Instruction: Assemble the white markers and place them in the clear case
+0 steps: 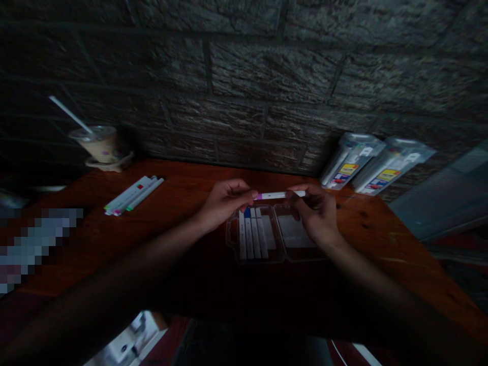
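Between my two hands a white marker [276,195] with a purple end is held level. My left hand [231,199] pinches the purple end, fingers closed. My right hand [316,206] grips the other, white end between thumb and fingers. Just below lies an opened clear plastic case [282,254]. Its left half holds several white markers [253,239] side by side, one with a blue band near the top. A pale sheet [293,231] shows in the right half, partly covered by my right hand.
Several more markers [133,195] lie in a bundle on the wooden table [183,178] to the left. Behind them stands a plastic cup [99,145] with a straw, in a holder. Two upright marker cases [348,162] stand at the back right, against the brick wall [236,112].
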{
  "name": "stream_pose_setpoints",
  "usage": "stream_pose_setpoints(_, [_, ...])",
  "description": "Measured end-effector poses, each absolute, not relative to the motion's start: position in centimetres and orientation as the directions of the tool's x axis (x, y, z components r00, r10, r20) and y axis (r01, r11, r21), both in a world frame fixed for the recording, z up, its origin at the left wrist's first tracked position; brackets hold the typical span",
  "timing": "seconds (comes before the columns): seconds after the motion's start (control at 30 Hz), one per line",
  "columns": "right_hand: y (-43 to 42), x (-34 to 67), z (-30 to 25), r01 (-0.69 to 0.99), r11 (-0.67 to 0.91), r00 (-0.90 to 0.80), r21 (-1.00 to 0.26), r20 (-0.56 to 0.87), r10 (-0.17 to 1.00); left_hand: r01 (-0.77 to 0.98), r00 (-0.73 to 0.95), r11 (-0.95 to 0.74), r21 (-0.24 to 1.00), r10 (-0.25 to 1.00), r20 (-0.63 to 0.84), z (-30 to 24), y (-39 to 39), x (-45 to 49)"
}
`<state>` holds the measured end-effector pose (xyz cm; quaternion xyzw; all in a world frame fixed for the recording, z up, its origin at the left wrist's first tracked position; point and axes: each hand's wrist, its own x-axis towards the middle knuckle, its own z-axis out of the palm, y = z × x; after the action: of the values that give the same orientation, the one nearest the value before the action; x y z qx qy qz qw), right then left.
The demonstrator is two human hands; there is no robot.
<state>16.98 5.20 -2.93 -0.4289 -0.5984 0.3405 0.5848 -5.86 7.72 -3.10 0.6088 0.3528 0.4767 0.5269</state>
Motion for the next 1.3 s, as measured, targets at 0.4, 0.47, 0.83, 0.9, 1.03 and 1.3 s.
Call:
stream_pose_setpoints(0.4, [5.19, 16.99, -2.74, 0.08, 0.391, 0.054, -0.917, 0.396, 0.917, -0.09, 0.303, -0.226, 0.97, 0.922, 0.243, -3.0, 7.42, -5.7])
stream_pose_setpoints(0.47, [5.16, 17.01, -2.81, 0.099, 0.392, 0.049, -0.915, 0.398, 0.916, -0.091, 0.306, -0.209, 0.974, 0.925, 0.227, -3.0, 7.46, -5.7])
stream_pose_setpoints(0.83, [5.03, 16.9, -2.73, 0.125, 0.371, 0.032, -0.92, 0.378, 0.925, -0.093, 0.32, -0.223, 0.97, 0.916, 0.241, -3.01, 7.53, -5.59])
stream_pose_setpoints(0.9, [5.02, 16.89, -2.71, 0.121, 0.366, 0.03, -0.923, 0.371, 0.928, -0.079, 0.312, -0.247, 0.966, 0.914, 0.259, -3.12, 7.58, -5.6])
stream_pose_setpoints(1.03, [5.0, 16.83, -2.68, 0.114, 0.361, 0.009, -0.926, 0.364, 0.931, -0.065, 0.289, -0.28, 0.958, 0.913, 0.287, -3.03, 7.5, -5.62])
stream_pose_setpoints(1.3, [4.88, 16.67, -2.62, 0.127, 0.37, -0.03, -0.92, 0.369, 0.929, -0.069, 0.306, -0.218, 0.974, 0.924, 0.229, -2.61, 7.14, -5.55])
